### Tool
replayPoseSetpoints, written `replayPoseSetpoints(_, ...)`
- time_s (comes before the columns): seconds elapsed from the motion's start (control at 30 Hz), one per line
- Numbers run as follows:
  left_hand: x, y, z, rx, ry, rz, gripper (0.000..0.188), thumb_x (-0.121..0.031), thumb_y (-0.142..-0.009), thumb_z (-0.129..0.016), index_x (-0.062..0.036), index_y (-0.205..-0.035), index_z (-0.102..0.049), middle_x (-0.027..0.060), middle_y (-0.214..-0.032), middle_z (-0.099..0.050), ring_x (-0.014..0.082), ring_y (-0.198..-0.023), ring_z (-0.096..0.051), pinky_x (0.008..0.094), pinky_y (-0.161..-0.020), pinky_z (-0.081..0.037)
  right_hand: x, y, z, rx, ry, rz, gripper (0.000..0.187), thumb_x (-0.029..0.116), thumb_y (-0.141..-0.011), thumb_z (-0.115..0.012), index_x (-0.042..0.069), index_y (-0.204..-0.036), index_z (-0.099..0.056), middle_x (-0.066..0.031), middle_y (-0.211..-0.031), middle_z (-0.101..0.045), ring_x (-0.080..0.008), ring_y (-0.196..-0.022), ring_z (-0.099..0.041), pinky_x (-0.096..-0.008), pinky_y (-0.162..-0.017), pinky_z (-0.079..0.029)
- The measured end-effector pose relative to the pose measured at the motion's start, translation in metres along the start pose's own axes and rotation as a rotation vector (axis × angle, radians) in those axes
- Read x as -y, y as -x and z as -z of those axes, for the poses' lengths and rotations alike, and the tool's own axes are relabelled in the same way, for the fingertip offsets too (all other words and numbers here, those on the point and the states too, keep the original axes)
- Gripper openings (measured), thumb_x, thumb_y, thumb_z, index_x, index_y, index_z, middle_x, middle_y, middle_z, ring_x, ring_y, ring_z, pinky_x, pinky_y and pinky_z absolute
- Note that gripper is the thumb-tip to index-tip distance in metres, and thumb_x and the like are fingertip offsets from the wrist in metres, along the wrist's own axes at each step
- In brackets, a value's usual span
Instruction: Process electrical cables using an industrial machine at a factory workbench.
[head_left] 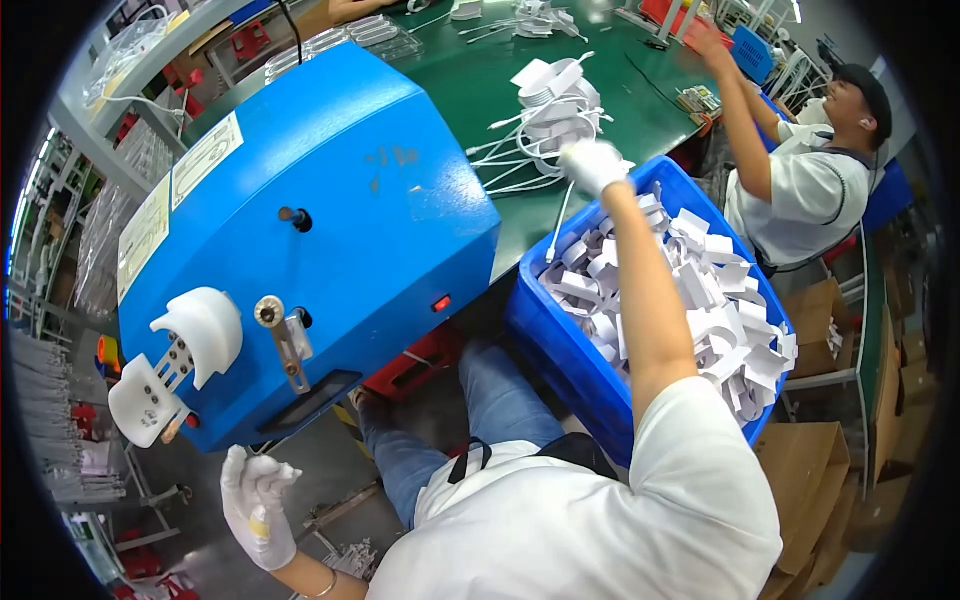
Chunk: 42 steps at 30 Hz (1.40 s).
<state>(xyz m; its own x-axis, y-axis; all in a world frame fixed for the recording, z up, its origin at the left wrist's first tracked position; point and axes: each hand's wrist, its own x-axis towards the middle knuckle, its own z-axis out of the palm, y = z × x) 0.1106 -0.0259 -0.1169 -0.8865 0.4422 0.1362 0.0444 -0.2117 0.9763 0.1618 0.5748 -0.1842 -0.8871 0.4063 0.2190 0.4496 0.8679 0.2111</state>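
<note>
"What are the fingers doing?"

"The right hand is gloved and blurred, right at the near edge of the heap of white cables. I can't tell from here whether its fingers are clamped on one. The left hand, gloved too, has its fingers half curled, with nothing I can see in them."

"And close around them?"

"The left is just below the blue machine. The two curved white pieces on the machine's near side look bare; no cable is on them. Under the right forearm stands a blue bin, full of curled white pieces."

"So where are the cables?"

"Heaped on the green table, beyond the bin. Their bodies look coiled, with the loose ends and plugs trailing toward the machine. More white cables lie farther up the table."

"How far along, would you say?"

"Partway, I'd judge. The heaped ones look coiled, so some of the work seems done. But with the machine's fitting bare and that bin so full, I'd guess plenty is left. I can't count the finished ones; they overlap."

"And the co-worker?"

"Seated past the bin, arms reaching up the table."
</note>
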Motion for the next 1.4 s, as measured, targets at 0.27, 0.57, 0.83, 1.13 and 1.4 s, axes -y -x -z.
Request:
replayPoseSetpoints(0.27, -0.002, 0.023, -0.003, 0.018, -0.120, 0.108, 0.077, -0.032, -0.080, -0.066, 0.0059, -0.135, -0.029, 0.0131, -0.105, -0.054, 0.0202, -0.089, -0.057, 0.0330, -0.081, -0.048, 0.032, 0.007, -0.054, 0.273, -0.502, -0.500, 0.043, 0.041, -0.080, -0.053, 0.015, -0.113, -0.062, -0.0190, -0.118, -0.056, -0.0332, -0.112, -0.050, -0.0391, -0.097, -0.039)
replayPoseSetpoints(0.57, 0.000, 0.029, 0.004, 0.056, -0.187, 0.081, 0.079, -0.035, -0.083, -0.060, 0.0065, -0.138, -0.022, 0.0146, -0.115, -0.045, 0.0198, -0.095, -0.051, 0.0322, -0.086, -0.044, -0.038, -0.040, -0.070, 0.308, -0.376, -0.414, 0.048, 0.044, -0.077, -0.052, 0.009, -0.108, -0.064, -0.0182, -0.110, -0.061, -0.0333, -0.103, -0.057, -0.0394, -0.090, -0.044)
replayPoseSetpoints(0.83, 0.012, 0.005, 0.006, 0.185, -0.223, 0.054, 0.076, -0.042, -0.080, -0.062, 0.0060, -0.133, -0.033, 0.0130, -0.107, -0.051, 0.0215, -0.092, -0.052, 0.0359, -0.084, -0.045, -0.103, 0.121, 0.035, 0.709, -0.165, -0.152, 0.037, 0.029, -0.074, -0.055, 0.006, -0.100, -0.067, -0.0173, -0.090, -0.066, -0.0298, -0.080, -0.064, -0.0388, -0.075, -0.050)
replayPoseSetpoints(1.13, 0.011, -0.032, -0.047, 0.505, -0.034, -0.063, 0.053, -0.027, -0.078, -0.070, 0.0056, -0.115, -0.050, 0.0220, -0.093, -0.059, 0.0313, -0.083, -0.061, 0.0400, -0.075, -0.051, -0.106, 0.150, 0.084, 0.150, -0.655, -0.359, 0.013, 0.005, -0.074, -0.060, 0.001, -0.086, -0.065, -0.0073, -0.083, -0.064, -0.0153, -0.077, -0.059, -0.0280, -0.075, -0.046)
replayPoseSetpoints(1.4, -0.042, -0.057, -0.113, 0.406, -0.393, -0.607, 0.031, 0.002, -0.073, -0.066, 0.0028, -0.104, -0.060, 0.0198, -0.103, -0.062, 0.0296, -0.092, -0.062, 0.0358, -0.078, -0.050, 0.079, 0.091, 0.194, 0.377, -1.591, 0.136, 0.015, 0.014, -0.083, -0.060, 0.003, -0.094, -0.060, 0.0009, -0.083, -0.058, -0.0063, -0.077, -0.053, -0.0218, -0.071, -0.044)
